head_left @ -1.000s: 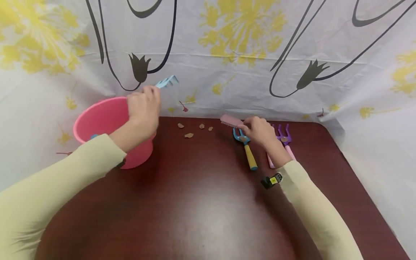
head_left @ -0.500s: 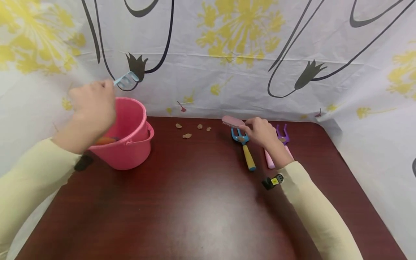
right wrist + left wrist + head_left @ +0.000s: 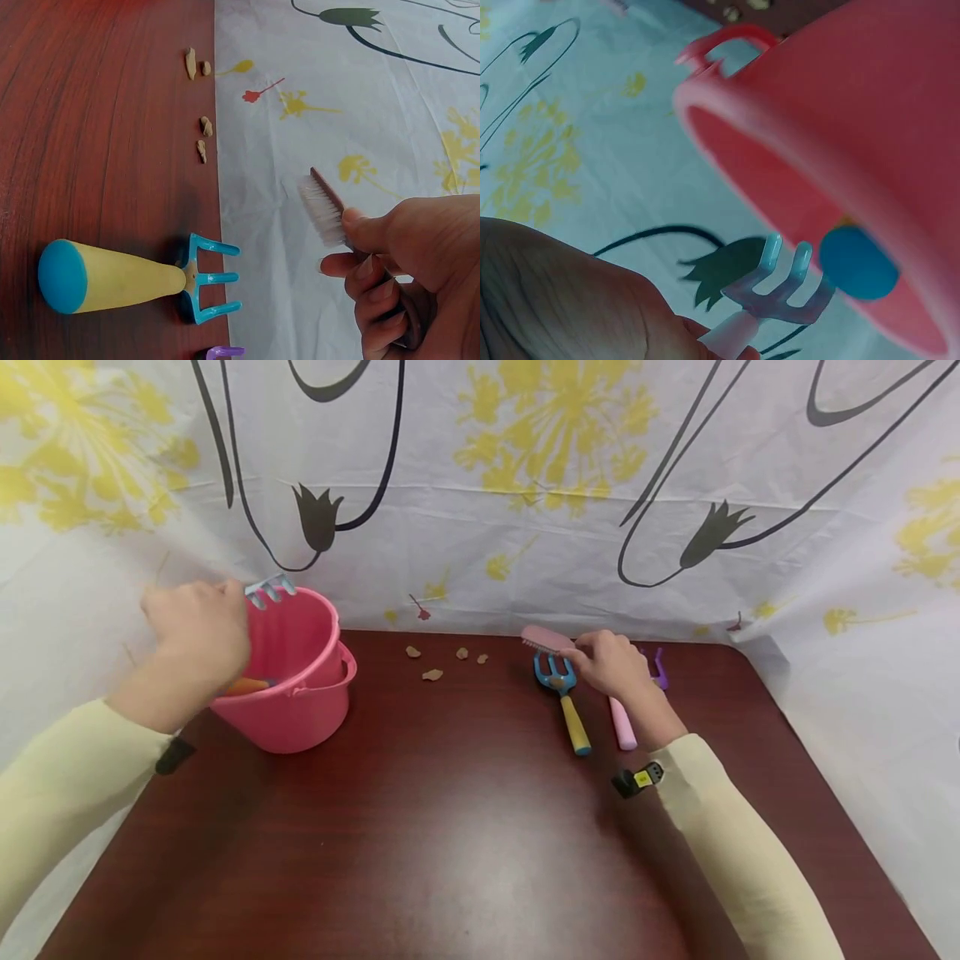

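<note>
My left hand grips a small light-blue hand rake by its handle, above the pink bucket on the left. In the left wrist view the rake's tines overlap the bucket's opening. Inside the bucket show an orange piece and a rounded blue end. At the back right, my right hand holds a pink brush by its handle, bristles down. Below it, a blue hand fork with a yellow handle lies on the table.
Several small tan pieces lie near the table's back edge. Right of the blue fork are a pink handle and purple tines, partly hidden by my right arm. A patterned white curtain hangs behind the table.
My left hand has carried the rake leftward to over the bucket, and its tines have dropped toward the rim. My right hand with the brush has shifted slightly right.
</note>
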Action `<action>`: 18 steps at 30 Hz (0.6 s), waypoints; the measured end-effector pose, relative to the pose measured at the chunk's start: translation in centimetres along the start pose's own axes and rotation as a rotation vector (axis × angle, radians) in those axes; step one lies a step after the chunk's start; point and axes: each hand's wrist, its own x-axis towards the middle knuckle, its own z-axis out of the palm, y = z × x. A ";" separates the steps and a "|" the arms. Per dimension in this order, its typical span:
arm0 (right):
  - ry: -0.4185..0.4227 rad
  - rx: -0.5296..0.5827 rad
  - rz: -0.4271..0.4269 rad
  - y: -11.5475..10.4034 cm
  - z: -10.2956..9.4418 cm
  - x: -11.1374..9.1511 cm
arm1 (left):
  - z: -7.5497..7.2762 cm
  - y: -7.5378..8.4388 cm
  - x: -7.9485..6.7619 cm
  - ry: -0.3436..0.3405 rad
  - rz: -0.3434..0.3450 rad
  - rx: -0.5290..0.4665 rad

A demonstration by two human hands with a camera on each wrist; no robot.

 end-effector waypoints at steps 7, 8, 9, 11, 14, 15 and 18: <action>-0.019 0.003 0.005 0.5 -0.1 -0.3 | 2.1 1.2 0.5 -0.021 0.024 0.043; -0.020 0.002 0.005 0.5 -0.1 -0.3 | 2.3 1.3 0.5 -0.032 0.028 0.053; -0.022 0.002 0.005 0.6 -0.2 -0.3 | 2.5 1.3 0.6 -0.039 0.030 0.056; -0.022 0.000 0.001 0.7 -0.3 -0.4 | 2.8 1.5 0.7 -0.050 0.032 0.061; -0.010 0.002 0.003 1.0 -0.5 -0.4 | 3.2 1.7 0.9 -0.063 0.033 0.057; -0.005 0.003 0.005 1.0 -0.6 -0.4 | 3.4 1.7 0.9 -0.072 0.033 0.056; 0.003 0.012 0.015 1.2 -0.8 -0.3 | 3.9 1.8 1.2 -0.105 0.035 0.055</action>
